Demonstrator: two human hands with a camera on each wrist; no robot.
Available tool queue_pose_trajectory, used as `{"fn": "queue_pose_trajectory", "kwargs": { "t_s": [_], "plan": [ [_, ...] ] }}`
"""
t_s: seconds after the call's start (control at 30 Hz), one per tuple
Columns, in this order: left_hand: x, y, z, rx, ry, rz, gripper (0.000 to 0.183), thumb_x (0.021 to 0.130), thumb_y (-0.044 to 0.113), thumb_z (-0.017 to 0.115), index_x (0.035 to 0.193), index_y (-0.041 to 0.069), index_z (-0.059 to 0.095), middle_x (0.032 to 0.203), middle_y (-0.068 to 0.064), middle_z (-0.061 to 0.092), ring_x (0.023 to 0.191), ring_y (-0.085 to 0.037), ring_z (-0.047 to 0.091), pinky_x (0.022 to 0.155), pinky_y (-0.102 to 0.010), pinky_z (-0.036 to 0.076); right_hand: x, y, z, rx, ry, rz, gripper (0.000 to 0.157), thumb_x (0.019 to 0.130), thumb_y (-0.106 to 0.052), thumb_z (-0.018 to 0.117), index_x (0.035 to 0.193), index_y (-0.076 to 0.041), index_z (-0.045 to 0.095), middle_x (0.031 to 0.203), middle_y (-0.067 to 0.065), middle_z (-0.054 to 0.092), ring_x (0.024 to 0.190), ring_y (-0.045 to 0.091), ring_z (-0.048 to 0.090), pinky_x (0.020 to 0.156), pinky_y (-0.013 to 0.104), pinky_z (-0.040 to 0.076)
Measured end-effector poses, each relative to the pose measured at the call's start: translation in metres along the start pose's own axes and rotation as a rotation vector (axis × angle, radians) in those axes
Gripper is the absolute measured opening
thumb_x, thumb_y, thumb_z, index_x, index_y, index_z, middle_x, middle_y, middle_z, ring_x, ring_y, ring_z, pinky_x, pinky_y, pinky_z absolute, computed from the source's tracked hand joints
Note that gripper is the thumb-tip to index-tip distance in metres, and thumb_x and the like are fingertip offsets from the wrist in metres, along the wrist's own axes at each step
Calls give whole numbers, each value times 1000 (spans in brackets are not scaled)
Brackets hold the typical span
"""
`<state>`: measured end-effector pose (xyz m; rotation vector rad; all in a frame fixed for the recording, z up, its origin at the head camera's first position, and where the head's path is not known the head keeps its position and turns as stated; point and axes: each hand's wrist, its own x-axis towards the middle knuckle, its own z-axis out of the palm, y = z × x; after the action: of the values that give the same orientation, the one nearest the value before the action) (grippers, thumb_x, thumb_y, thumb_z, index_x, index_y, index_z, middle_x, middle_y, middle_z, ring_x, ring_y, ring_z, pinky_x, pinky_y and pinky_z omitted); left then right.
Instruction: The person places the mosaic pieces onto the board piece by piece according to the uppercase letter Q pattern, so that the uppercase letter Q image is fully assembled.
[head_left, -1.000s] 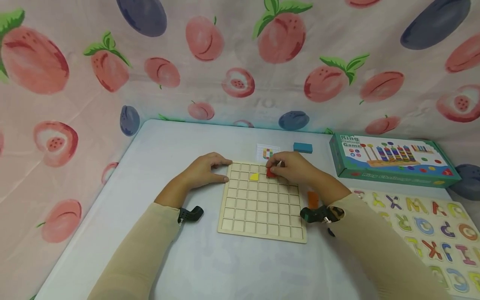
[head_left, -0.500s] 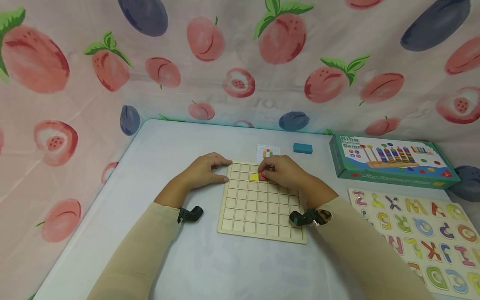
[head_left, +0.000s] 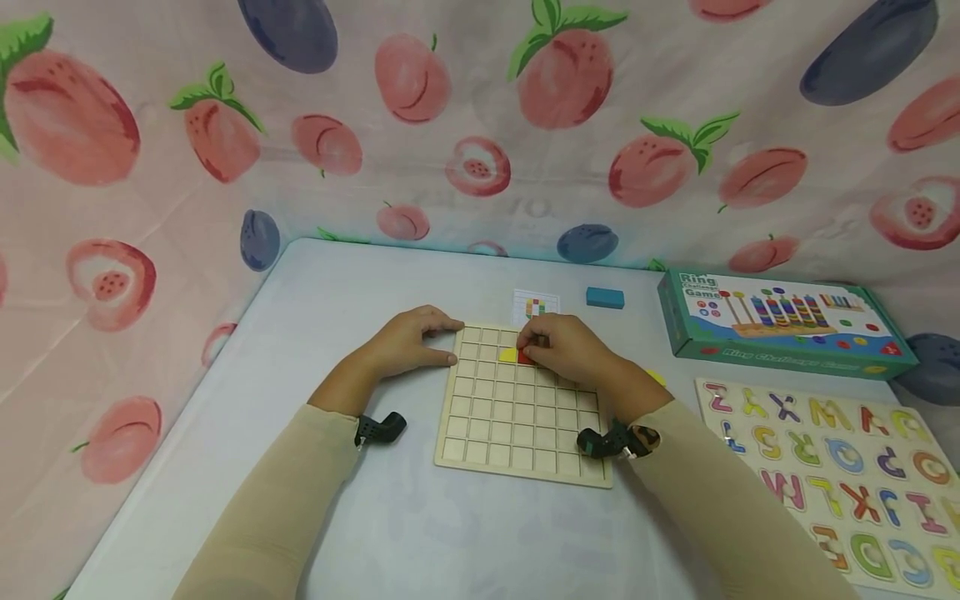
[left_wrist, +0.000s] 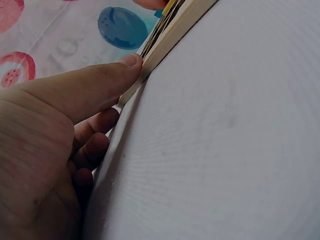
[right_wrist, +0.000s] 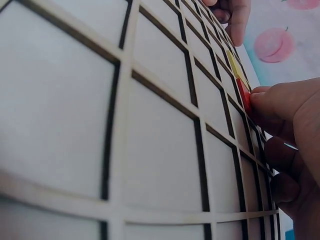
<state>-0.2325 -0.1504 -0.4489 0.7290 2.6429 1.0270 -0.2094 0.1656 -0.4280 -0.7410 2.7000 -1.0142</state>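
The right hand (head_left: 566, 347) holds a red piece (head_left: 524, 357) in a narrow pinch, near twelve o'clock on the grid board (head_left: 513, 410); whether it sits fully in its cell, I cannot tell. A yellow piece (head_left: 508, 356) lies just beside it, at nine o'clock. The left hand (head_left: 409, 342) — thumb and forefinger wide apart — touches the board's edge at ten o'clock.

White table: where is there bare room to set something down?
Bare: between the left hand and the fruit-print cloth, and nearer than the grid board, between the left sleeve and right sleeve. Crowded: the right side, with the green box and letter board; beyond the grid board lie a card and blue block.
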Motion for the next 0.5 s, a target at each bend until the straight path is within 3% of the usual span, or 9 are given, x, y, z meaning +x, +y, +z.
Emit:
{"fn": "queue_pose_trajectory", "kwargs": {
  "t_s": [0.27,0.5],
  "plan": [
    [0,-1,1,-10,-3,-4,55,90,32,90,141,20,72,133,3,65,120,-19,58,105,-43,46,-3,0,-4,-13,-4,7,9,104,-11,71,110,-14,78,106,0,73,89,17,63,81,39,53],
    [0,1,0,-1,-1,-3,56,90,32,90,142,20,72,134,3,65,118,-19,58,104,-43,46,-10,4,-20,31,24,79,11,105,-17,71,112,-13,78,108,3,71,85,22,60,74,39,52]
  ]
}}
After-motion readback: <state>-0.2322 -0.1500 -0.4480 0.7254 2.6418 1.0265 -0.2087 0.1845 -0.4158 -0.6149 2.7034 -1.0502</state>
